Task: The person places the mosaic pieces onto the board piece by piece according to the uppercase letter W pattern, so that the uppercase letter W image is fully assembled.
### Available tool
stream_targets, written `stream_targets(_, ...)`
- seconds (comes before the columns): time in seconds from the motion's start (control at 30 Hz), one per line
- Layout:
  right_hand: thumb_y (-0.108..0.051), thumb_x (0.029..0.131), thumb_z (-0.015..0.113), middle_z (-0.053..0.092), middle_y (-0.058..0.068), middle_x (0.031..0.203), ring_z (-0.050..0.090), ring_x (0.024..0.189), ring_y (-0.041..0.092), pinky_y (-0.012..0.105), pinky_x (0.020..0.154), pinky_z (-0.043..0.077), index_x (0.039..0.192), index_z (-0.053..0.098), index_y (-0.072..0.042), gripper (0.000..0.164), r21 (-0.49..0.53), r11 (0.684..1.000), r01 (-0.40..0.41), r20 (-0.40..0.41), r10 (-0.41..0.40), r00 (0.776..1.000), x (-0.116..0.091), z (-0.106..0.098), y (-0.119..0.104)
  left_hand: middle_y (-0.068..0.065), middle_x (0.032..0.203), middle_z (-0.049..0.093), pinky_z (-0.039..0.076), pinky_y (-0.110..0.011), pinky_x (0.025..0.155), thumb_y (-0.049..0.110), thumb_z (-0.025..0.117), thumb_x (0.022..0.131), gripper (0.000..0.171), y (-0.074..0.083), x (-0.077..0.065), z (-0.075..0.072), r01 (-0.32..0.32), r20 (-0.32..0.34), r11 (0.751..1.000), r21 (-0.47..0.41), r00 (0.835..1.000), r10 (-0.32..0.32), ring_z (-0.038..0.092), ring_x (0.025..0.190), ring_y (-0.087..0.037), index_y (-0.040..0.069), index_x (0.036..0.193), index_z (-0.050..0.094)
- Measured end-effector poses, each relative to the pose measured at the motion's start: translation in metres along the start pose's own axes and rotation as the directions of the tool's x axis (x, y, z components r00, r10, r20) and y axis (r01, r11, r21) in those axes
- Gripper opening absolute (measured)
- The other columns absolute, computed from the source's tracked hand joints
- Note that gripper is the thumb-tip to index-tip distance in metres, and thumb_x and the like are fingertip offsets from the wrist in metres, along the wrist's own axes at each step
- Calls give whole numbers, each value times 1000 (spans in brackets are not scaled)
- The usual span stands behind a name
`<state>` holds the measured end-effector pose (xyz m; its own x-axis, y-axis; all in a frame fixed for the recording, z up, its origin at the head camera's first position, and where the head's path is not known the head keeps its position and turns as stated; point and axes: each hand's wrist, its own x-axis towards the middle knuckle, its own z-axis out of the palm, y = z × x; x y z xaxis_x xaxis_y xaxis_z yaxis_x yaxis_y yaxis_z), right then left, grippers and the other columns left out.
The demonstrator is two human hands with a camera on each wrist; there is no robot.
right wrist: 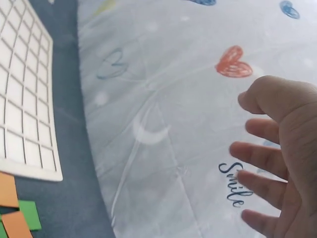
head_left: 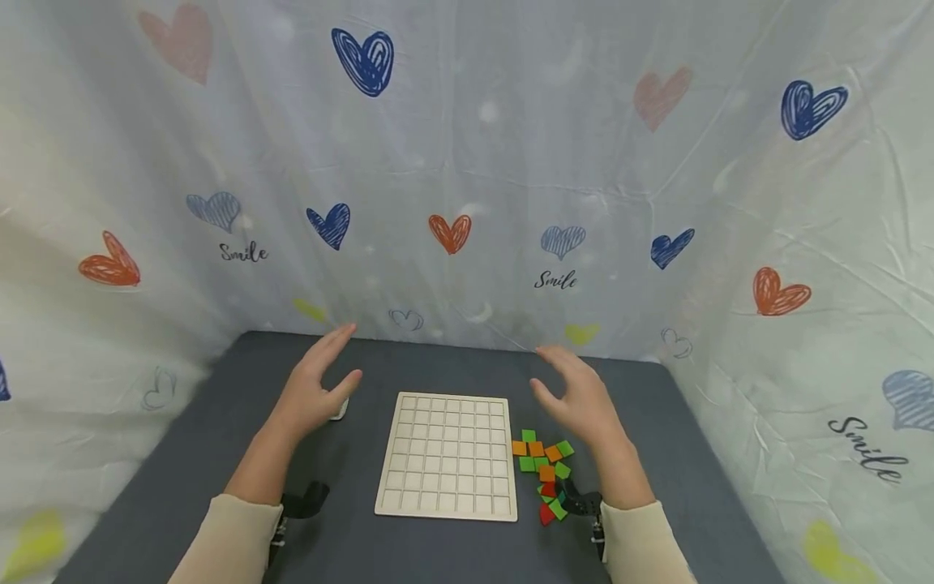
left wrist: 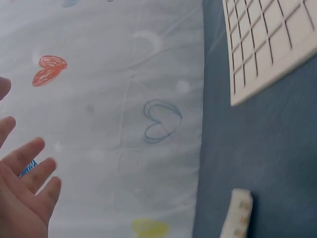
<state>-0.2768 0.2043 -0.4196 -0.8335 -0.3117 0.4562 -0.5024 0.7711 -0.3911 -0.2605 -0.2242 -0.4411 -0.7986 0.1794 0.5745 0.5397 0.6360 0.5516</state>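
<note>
Both hands are raised on either side of a pale wooden grid board (head_left: pixel 447 456), which lies flat on the dark table. My left hand (head_left: pixel 310 393) has its fingers spread and holds nothing; a small whitish object (head_left: pixel 340 410) lies partly hidden behind it and shows a patterned side (left wrist: pixel 237 218) in the left wrist view. My right hand (head_left: pixel 580 397) is likewise empty, with fingers extended and apart from the thumb. Just in front of it, along the board's right edge, lies a loose group of orange, green and red tiles, among them an orange tile (head_left: pixel 547 474) and a green tile (right wrist: pixel 30 214).
A white curtain (head_left: pixel 489 162) printed with hearts and the word Smile hangs behind and at both sides of the table (head_left: pixel 343 527). Black wrist mounts (head_left: pixel 306 501) stick out from the cream sleeves (head_left: pixel 229 539). The right mount overlaps some tiles in the head view.
</note>
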Motion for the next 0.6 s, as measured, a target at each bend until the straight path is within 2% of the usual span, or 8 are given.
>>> stream_targets(0.13,-27,98,73,56,11,147,51,135,34,58,106,42,146,59,-12,53,43,996,-76,31,74,997,-9,9,0,-16,159,40,33,-68,106,12,71,97,72,-1,-14,15,32,1,999,-33,999,-32,37,144,-42,14,161,37)
stream_targets(0.33,-23,98,73,58,12,144,53,133,36,60,103,44,142,63,-11,47,112,985,-134,47,129,990,-21,16,-1,-13,153,48,36,-66,104,7,73,94,73,-8,-33,31,17,-18,998,-68,1000,-18,43,139,-39,8,159,40)
stream_targets(0.5,-22,98,72,60,12,141,54,131,38,61,101,45,139,65,-13,43,110,975,-192,60,186,981,-28,21,6,-10,147,54,40,-62,102,4,73,93,71,-18,-46,45,12,-17,994,-106,1000,-14,48,135,-32,8,157,43)
stream_targets(0.6,-23,99,71,60,11,141,54,131,37,59,100,46,140,65,-14,42,101,965,-244,96,234,967,-35,28,11,-11,139,59,47,-60,95,3,75,91,70,-24,-53,55,8,-3,996,-85,1000,-8,57,125,-32,5,155,46)
